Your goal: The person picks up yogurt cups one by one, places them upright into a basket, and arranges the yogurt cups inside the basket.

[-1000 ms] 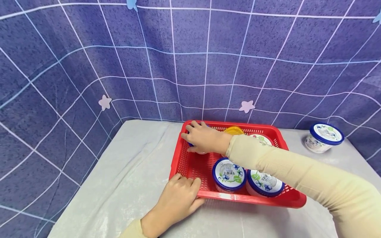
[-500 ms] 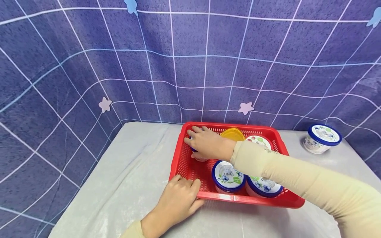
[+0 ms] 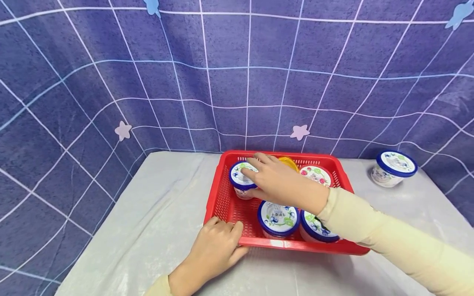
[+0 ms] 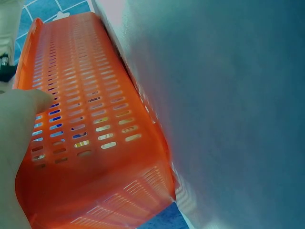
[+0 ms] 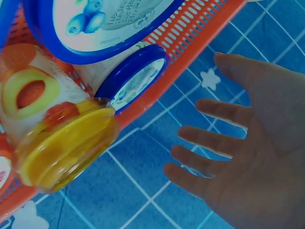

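Observation:
My left hand (image 3: 214,246) grips the front left corner of a red plastic basket (image 3: 289,245), fingers over the rim; in the left wrist view the thumb lies on the slotted outer wall. My right hand (image 3: 278,181) is over the basket with its fingers spread, holding nothing in the right wrist view. Beside its fingertips, a blue-lidded tub (image 3: 240,176) stands upright in the back left corner. Two more blue-lidded tubs with blueberry labels, one front centre (image 3: 278,220) and one front right (image 3: 314,230), stand along the front. The right forearm partly covers the latter.
Behind the right hand are a yellow-lidded jar (image 5: 71,143) with fruit pictures and a tub with a red-berry lid (image 3: 316,173). Another blue-lidded tub (image 3: 394,168) stands on the grey-white tabletop (image 3: 159,197) right of the basket. A blue gridded curtain (image 3: 229,82) hangs behind.
My right hand has come off the back left tub and moved right, uncovering most of its blue-rimmed lid. The left hand keeps its grip on the basket. The head view has shifted slightly.

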Demonstrator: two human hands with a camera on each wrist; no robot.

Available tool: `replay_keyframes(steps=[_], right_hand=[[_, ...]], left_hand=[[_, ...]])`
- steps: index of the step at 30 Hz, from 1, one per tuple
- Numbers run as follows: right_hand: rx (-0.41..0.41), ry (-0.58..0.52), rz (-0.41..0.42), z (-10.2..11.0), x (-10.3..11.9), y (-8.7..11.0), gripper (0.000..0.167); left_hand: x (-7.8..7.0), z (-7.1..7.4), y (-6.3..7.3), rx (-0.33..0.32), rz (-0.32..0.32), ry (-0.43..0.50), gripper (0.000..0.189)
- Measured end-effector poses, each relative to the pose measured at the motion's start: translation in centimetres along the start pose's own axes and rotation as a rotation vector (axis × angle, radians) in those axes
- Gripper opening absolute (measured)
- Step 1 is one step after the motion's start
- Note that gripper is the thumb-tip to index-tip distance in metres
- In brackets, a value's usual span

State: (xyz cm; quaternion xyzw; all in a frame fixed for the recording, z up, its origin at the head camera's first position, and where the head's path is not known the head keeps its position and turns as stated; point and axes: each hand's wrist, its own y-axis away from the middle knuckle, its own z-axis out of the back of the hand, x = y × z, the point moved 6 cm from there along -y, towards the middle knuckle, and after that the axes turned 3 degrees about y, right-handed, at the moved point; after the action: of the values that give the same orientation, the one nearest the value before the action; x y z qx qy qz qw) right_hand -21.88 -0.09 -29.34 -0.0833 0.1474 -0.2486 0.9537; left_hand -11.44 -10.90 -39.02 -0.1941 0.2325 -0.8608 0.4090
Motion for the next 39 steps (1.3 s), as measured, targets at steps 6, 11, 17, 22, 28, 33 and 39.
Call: replay_keyframes(steps=[6, 11, 17, 22, 28, 33, 39], right_hand=[[-0.074, -0.022, -0.053, 1.0, -1.1, 2.5, 0.054], [-0.091, -0.083, -0.102, 1.4, -2.2, 4.4, 0.056], [-0.119, -0.161, -0.177, 1.4, -3.7, 6.7, 0.059], [-0.158, -0.231, -0.276, 1.3, -5.5, 8.6, 0.056], [-0.261, -0.311, -0.351, 1.2, -7.9, 11.0, 0.05], [-0.266, -0.396, -0.484, 1.6, -10.4, 13.0, 0.051], [-0.332, -0.413, -0.62, 1.7, -13.8, 15.8, 0.049]], left_hand=[[0.0, 0.0, -0.1, 0.011, 0.002, 0.003, 0.044], [0.1, -0.1, 0.0, 0.028, 0.014, -0.004, 0.044], [0.1, -0.2, 0.1, 0.04, 0.018, -0.006, 0.043], [0.1, -0.1, 0.1, 0.042, 0.021, -0.007, 0.043], [0.0, -0.1, -0.1, 0.047, 0.018, -0.005, 0.044], [-0.1, -0.3, -0.2, 0.044, 0.018, -0.003, 0.046], [0.2, -0.3, -0.1, 0.051, 0.02, 0.003, 0.046]])
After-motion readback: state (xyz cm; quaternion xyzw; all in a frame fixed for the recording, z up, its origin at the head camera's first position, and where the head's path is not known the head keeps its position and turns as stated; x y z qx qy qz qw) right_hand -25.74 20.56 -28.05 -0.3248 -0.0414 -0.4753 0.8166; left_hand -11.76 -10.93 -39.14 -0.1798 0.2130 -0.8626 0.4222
